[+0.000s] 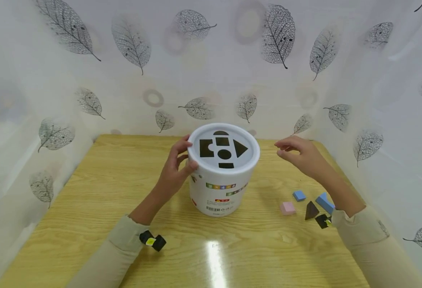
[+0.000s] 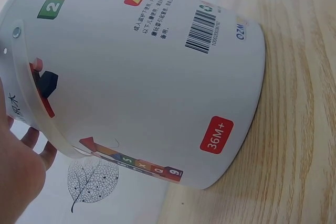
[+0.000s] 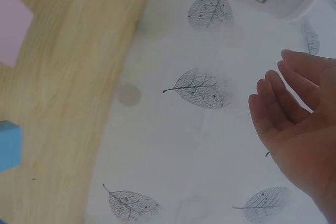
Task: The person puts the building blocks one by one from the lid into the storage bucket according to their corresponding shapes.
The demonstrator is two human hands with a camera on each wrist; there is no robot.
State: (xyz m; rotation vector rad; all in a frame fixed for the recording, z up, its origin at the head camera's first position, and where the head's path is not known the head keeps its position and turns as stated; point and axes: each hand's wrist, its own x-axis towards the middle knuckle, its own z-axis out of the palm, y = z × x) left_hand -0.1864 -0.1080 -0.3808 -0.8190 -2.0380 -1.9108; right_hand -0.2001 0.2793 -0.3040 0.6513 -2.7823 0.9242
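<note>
A white shape-sorter bucket [image 1: 218, 192] stands upright on the table, its lid [image 1: 247, 162] cut with several shaped holes. My left hand [image 1: 175, 170] holds it by the left side of the rim, thumb at the front and fingers further back. The left wrist view shows that hand [image 2: 21, 174] against the bucket's upper edge, beside printed labels and a barcode. To the right of the bucket, my right hand [image 1: 301, 154] is raised with nothing in it. Its fingers are loosely bent and apart from the bucket, as the right wrist view shows the hand [image 3: 299, 114].
Right of the bucket lie a pink block [image 1: 287, 208], a small blue block [image 1: 299, 195], a dark brown triangular block [image 1: 311, 210] and a larger blue block [image 1: 325, 203], partly behind the right wrist. A leaf-patterned white curtain [image 1: 203, 84] surrounds the wooden table [image 1: 124, 172].
</note>
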